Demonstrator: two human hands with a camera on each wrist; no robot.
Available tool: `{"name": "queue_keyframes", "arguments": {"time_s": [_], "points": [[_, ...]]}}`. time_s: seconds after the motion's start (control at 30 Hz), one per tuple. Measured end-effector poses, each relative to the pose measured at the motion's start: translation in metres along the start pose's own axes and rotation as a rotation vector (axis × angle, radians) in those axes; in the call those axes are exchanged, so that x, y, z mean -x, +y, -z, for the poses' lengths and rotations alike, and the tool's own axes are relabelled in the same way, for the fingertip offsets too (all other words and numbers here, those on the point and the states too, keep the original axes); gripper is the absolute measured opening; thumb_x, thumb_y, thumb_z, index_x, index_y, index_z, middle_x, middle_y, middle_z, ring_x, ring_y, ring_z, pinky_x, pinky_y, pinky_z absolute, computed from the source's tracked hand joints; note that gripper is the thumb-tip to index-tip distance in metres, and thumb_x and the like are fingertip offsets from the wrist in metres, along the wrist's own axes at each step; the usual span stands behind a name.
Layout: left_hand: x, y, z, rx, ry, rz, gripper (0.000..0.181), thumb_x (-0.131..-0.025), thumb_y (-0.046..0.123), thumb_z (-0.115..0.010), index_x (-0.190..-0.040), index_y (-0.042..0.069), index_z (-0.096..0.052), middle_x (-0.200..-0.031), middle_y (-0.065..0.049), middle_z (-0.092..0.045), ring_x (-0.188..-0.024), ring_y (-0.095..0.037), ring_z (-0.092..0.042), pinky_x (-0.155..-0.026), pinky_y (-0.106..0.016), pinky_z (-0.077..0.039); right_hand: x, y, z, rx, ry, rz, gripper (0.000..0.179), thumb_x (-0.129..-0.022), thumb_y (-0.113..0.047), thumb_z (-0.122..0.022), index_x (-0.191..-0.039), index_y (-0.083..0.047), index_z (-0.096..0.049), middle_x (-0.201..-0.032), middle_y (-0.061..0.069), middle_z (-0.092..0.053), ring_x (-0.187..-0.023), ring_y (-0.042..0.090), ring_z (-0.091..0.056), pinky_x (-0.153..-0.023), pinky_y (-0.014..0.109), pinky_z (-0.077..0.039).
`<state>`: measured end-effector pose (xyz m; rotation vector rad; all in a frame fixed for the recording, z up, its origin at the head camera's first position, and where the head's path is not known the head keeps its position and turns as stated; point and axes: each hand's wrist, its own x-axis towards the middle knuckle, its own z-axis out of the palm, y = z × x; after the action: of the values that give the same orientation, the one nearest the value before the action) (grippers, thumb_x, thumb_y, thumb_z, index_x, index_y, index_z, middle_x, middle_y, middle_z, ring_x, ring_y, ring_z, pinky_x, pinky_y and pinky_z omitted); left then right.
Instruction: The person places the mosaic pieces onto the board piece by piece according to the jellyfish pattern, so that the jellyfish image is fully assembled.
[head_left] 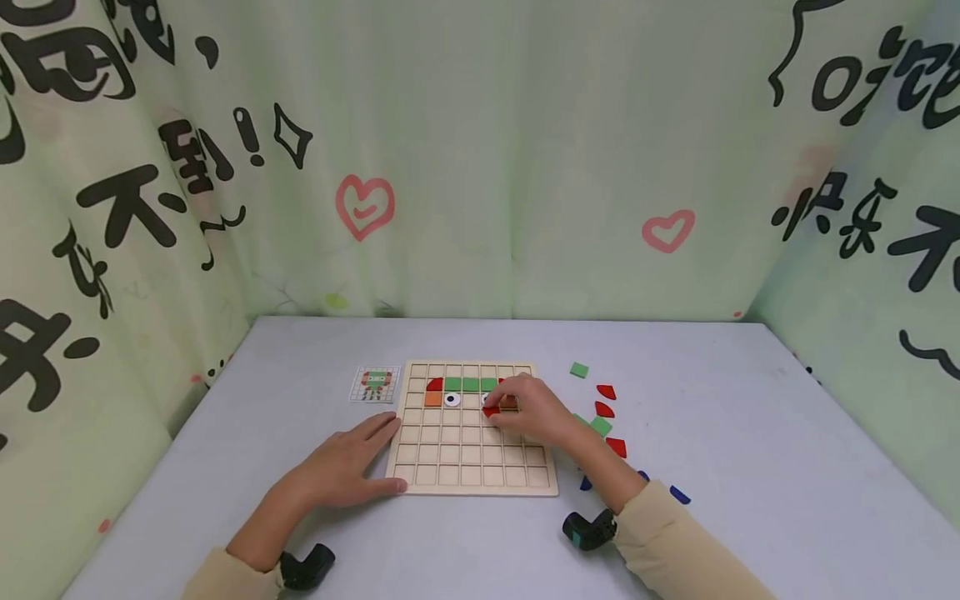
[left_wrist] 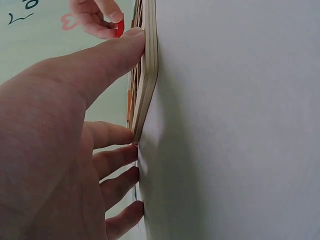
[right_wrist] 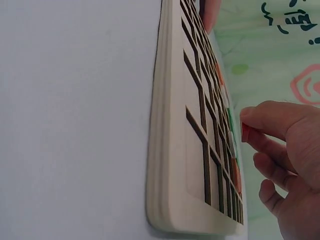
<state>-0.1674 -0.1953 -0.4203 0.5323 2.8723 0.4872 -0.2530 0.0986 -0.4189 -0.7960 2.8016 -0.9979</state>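
A wooden grid board (head_left: 450,457) lies flat on the table. Along its upper rows sit green squares (head_left: 470,384), a red piece (head_left: 434,384), an orange square (head_left: 432,399) and a round eye piece (head_left: 452,400). My right hand (head_left: 536,410) pinches a small red piece (right_wrist: 245,132) between thumb and index finger, over the board's upper right part. It hides some of the cells and pieces there. My left hand (head_left: 347,462) rests at the board's near left corner, thumb (left_wrist: 132,42) on the near edge and extended fingers (left_wrist: 117,160) along the left side.
A small picture card (head_left: 375,384) lies left of the board, showing a figure on a grid. Loose pieces lie to the right: a green square (head_left: 579,369), red pieces (head_left: 606,392) and blue ones (head_left: 679,495), some behind the right forearm. A curtain (head_left: 465,167) surrounds the table.
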Motion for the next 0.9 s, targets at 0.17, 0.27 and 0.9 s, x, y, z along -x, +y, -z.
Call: {"name": "queue_keyframes", "arguments": {"time_s": [0.17, 0.27, 0.9], "points": [[0.0, 0.0, 0.0, -0.006, -0.001, 0.007, 0.089, -0.083, 0.058, -0.066, -0.151, 0.011, -0.033, -0.158, -0.008, -0.029, -0.145, -0.029, -0.031, -0.109, -0.055, -0.035, -0.005, -0.005, -0.005, -0.005, -0.005, 0.045, 0.013, -0.083, -0.016, -0.076, -0.095, -0.017, -0.074, -0.091, -0.007, -0.066, -0.087, 0.014, -0.051, -0.074, 0.025, -0.048], [-0.001, 0.0, 0.0, -0.012, 0.003, 0.002, 0.088, -0.083, 0.058, -0.065, -0.151, 0.011, -0.034, -0.158, -0.008, -0.029, -0.145, -0.029, -0.032, -0.108, -0.055, -0.036, -0.008, -0.009, -0.009, -0.004, -0.012, 0.066, 0.012, -0.083, -0.014, -0.075, -0.095, -0.016, -0.075, -0.091, -0.007, -0.068, -0.087, 0.013, -0.052, -0.075, 0.026, -0.047], [-0.001, -0.002, -0.001, -0.004, -0.007, 0.002, 0.09, -0.083, 0.062, -0.064, -0.151, 0.012, -0.034, -0.158, -0.007, -0.03, -0.144, -0.028, -0.033, -0.108, -0.055, -0.036, -0.021, -0.027, -0.03, -0.02, -0.062, 0.102, 0.012, -0.084, -0.013, -0.073, -0.095, -0.017, -0.075, -0.092, -0.008, -0.069, -0.092, 0.012, -0.054, -0.078, 0.026, -0.048]]}}
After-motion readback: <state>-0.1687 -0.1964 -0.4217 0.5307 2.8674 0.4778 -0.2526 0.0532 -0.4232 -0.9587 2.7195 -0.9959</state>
